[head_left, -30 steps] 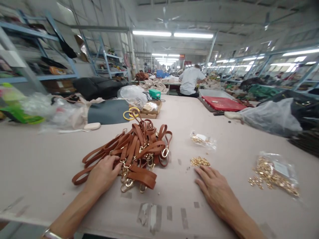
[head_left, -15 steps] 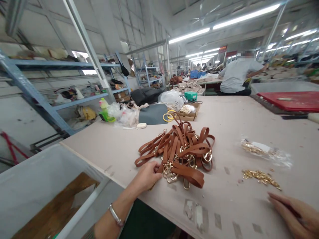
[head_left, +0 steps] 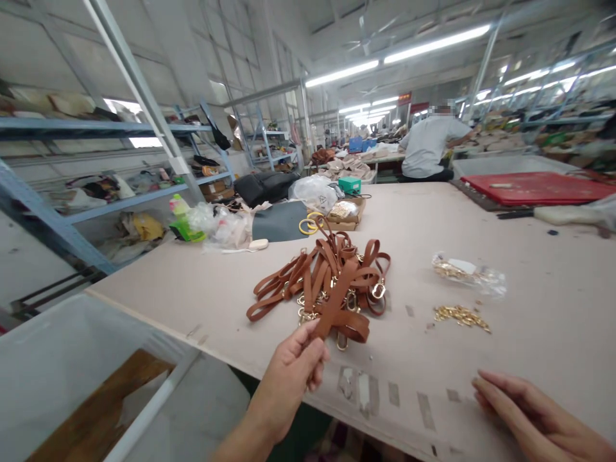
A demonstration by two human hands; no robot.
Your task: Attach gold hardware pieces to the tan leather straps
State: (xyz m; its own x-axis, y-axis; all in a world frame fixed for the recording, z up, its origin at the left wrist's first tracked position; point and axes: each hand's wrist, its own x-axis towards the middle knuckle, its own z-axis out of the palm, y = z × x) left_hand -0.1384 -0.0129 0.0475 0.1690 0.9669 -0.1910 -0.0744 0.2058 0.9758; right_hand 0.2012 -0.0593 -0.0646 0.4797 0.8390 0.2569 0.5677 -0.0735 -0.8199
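A pile of brown straps [head_left: 317, 269] with gold rings and clasps lies on the pale table. My left hand [head_left: 296, 366] is closed on one brown strap [head_left: 337, 301], raised in front of the pile. At the lower right, my right hand [head_left: 524, 404] is over the table, its fingertips close together; whether something small is between them cannot be made out. Beyond that hand lie a heap of small gold pieces [head_left: 462, 316] and a clear plastic bag [head_left: 469, 273] with more gold pieces inside.
A grey bin [head_left: 38, 372] adjoins the table's left edge. Farther back are yellow rings [head_left: 308, 224], a cardboard box [head_left: 353, 221], a green box [head_left: 350, 185] and a red tray [head_left: 539, 187]. A person [head_left: 428, 144] sits beyond the table.
My left hand has lifted a brown strap up in front of the pile. The view has turned slightly right, so the table things appear farther left. My right hand remains by the gold pieces.
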